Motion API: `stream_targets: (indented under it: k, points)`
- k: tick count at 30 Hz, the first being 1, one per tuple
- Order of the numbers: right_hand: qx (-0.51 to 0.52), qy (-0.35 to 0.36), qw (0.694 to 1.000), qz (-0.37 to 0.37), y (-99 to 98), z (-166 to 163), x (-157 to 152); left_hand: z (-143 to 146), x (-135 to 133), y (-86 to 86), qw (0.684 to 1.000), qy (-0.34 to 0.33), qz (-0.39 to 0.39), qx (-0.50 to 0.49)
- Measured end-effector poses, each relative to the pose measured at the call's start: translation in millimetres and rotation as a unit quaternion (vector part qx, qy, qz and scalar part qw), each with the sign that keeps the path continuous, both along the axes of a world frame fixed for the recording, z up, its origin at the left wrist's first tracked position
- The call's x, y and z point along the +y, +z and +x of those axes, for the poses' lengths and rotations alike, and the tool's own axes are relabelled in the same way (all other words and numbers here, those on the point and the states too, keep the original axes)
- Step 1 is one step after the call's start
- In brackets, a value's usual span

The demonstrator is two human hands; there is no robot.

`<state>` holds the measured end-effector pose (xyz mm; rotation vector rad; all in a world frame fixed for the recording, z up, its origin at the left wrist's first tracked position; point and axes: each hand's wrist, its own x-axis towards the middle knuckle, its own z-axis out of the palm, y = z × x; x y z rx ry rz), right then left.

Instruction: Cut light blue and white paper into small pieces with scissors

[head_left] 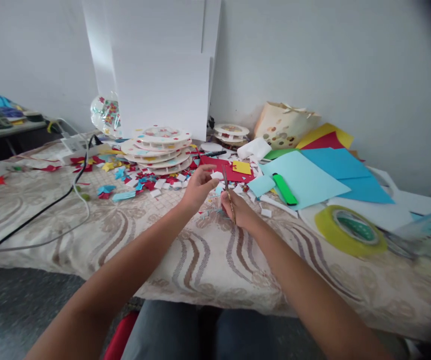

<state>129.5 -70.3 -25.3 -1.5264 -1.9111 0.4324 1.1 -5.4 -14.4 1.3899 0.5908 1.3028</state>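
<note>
My right hand (239, 209) is closed on a pair of scissors (226, 176), whose blades point away from me over the paper scraps. Just to its left, my left hand (199, 186) has its thumb and fingers apart. A small white paper piece (217, 175) shows by its fingertips; it looks loose rather than gripped. Beyond both hands lies a red paper sheet (232, 172) with a yellow paper square (242, 167) on top. Small cut scraps of white, blue and red paper surround the hands.
Stacked white paper-disc wheels (158, 155) stand behind on the left, near white boards (162, 90). To the right lie a green box cutter (285, 189), light blue paper (309, 175) and a yellow tape roll (350, 231). A black cable (42, 214) crosses the patterned tablecloth (207, 265).
</note>
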Motion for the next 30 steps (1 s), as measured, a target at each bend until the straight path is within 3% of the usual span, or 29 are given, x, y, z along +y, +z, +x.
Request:
stream_targets:
  k: [5,18,30]
  points:
    - [-0.043,-0.06,0.996,-0.046,1.3,-0.1,-2.0,0.2,0.2,-2.0,0.998,0.057,-0.012,-0.01]
    - [-0.033,-0.003,0.999,-0.019,1.0,0.2,-1.2,0.9,1.4,-7.5,0.998,0.058,-0.018,0.006]
    - [-0.085,-0.071,0.994,-0.023,6.4,7.6,1.1,0.3,1.7,-1.8,0.997,0.044,-0.059,-0.027]
